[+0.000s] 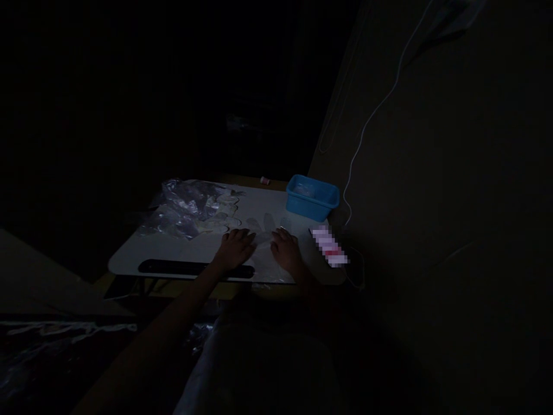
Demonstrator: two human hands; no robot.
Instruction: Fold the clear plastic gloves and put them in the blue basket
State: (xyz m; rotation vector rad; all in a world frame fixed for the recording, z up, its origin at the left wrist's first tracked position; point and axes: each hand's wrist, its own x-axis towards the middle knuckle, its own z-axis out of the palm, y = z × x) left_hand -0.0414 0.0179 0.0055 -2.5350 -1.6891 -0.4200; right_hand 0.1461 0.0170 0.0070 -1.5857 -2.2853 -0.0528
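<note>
My left hand [235, 248] rests palm down on a small white folding table [173, 251], its fingers spread and reaching to the right. Close to it on the right, my right hand [286, 249] lies with its fingers apart and slightly bent. A thin clear plastic sheet or bag [265, 259] is spread between and under the hands, and hangs a little over the front edge. Just beyond the fingertips are pale, rounded, petal-like shapes [269, 221]; the dark hides what they are. Left of the hands, several whitish pieces [220, 222] lie in a row.
A crumpled clear plastic bag [185, 202] covers the table's back left. A blue basket [311, 204] stands at the back right, near a lit phone [329, 246]. A small spool-like item [265, 180] sits behind. A white cable [365, 127] hangs along the right wall.
</note>
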